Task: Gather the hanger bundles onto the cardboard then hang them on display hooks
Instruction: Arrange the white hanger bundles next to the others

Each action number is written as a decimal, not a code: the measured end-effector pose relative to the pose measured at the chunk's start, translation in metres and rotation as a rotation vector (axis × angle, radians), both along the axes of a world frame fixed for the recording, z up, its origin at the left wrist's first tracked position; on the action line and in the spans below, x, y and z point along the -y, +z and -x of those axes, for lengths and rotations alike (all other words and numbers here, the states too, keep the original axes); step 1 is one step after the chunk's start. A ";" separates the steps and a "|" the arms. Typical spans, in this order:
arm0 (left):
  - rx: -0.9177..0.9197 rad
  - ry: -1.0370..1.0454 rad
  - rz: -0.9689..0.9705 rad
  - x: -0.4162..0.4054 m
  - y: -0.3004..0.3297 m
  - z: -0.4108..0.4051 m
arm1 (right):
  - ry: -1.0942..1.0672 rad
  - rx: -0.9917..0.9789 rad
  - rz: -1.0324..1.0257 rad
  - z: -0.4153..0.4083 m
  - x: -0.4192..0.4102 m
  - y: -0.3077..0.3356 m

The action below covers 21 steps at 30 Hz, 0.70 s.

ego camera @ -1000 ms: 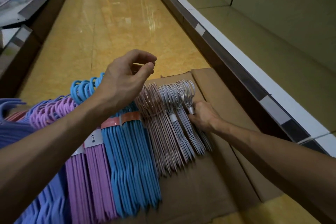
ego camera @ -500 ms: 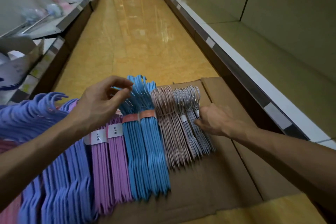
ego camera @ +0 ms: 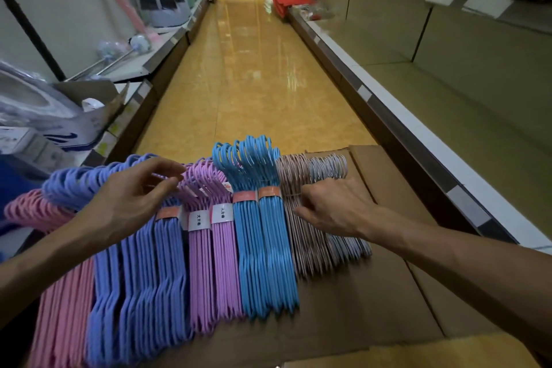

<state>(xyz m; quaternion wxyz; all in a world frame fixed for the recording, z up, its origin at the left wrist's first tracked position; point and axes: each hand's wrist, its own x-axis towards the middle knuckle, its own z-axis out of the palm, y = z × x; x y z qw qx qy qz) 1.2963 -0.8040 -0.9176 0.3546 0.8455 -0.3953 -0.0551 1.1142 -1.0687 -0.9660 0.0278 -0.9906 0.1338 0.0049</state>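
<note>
Hanger bundles lie side by side on flattened cardboard on the floor: pink, periwinkle, lilac, bright blue, rose wire and pale wire at the right. My left hand hovers over the periwinkle and lilac hooks with fingers spread, holding nothing. My right hand rests on the rose and pale wire bundles, fingers curled down onto them; whether it grips them is unclear.
A yellow tiled aisle runs ahead. On the right stand low bare shelves with a white edge. Left shelves carry brushes, mops and an open box. Red bins and buckets sit far down the aisle.
The head has tilted up, showing more of the aisle. My left hand moved left from the blue bundle's hooks to the lilac and periwinkle ones. My right hand slid left across the wire bundles.
</note>
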 end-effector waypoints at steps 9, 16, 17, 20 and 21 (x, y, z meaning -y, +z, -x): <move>-0.047 -0.079 0.053 0.030 0.004 0.010 | -0.098 0.014 -0.015 0.017 0.024 -0.006; -0.077 -0.237 0.108 0.102 0.002 0.029 | -0.353 0.008 -0.239 0.043 0.074 -0.031; -0.066 -0.259 0.111 0.114 0.001 0.034 | -0.386 0.004 -0.256 0.047 0.079 -0.036; -0.033 -0.352 0.109 0.143 -0.006 0.050 | -0.468 -0.047 -0.287 0.055 0.092 -0.054; -0.017 -0.393 0.102 0.151 -0.009 0.054 | -0.491 -0.066 -0.310 0.057 0.094 -0.060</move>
